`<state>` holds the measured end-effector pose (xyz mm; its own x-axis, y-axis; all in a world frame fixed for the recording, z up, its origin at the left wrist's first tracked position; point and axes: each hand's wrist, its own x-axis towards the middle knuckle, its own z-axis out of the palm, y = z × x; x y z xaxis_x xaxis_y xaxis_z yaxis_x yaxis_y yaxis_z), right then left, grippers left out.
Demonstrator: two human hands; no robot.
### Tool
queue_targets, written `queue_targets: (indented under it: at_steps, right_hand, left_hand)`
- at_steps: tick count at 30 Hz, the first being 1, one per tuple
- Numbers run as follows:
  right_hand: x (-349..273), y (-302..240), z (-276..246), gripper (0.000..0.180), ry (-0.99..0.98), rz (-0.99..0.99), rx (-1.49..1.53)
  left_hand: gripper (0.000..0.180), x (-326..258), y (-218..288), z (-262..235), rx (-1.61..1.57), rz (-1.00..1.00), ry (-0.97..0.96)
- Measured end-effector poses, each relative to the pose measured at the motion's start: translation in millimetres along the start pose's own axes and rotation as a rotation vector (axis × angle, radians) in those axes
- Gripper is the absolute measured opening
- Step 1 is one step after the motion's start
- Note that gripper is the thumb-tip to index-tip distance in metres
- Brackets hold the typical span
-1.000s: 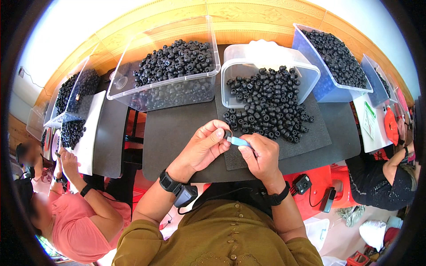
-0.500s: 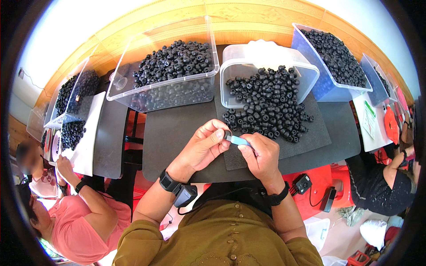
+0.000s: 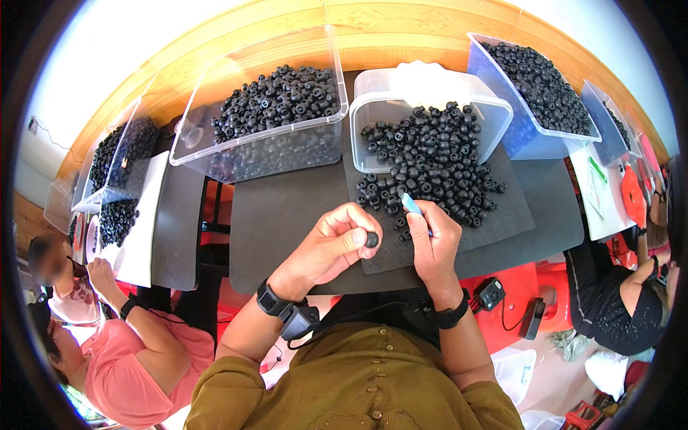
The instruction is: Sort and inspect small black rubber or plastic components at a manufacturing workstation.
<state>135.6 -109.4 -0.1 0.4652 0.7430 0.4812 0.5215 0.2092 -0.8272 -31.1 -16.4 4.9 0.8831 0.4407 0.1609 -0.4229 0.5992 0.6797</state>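
Note:
Between the thumb and fingers of my left hand is a small round black part, held over the near edge of the dark table. My right hand is closed round a small light-blue tool, whose tip points up and away from me. The tool and the part are apart. Just beyond my hands, a heap of black round parts with holes spills from a clear bin lying on its side onto a dark mat. Most of the tool's handle is hidden in my right hand.
A large clear bin of black parts stands at the back left, a bluish bin at the back right. Co-workers sit on both sides: a person in pink at left, a person in dark clothes at right. Red stools stand below the table.
My right hand has drawn the blue tool away from the black part and turned its tip upward and away. The part stays in my left hand, now rolled to show its rounded side.

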Motion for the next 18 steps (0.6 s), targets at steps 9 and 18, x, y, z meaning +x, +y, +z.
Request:
queue_targets:
  at_steps: [9,18]
  right_hand:
    - [-1,-1,-8,0.025,-0.27,-0.033,0.203]
    - [1,5,-7,0.012,-0.286,0.027,0.41]
  left_hand:
    - [0.012,6,-9,-3,0.107,-0.038,0.143]
    - [0.008,8,-9,-2,0.433,-0.048,0.046]
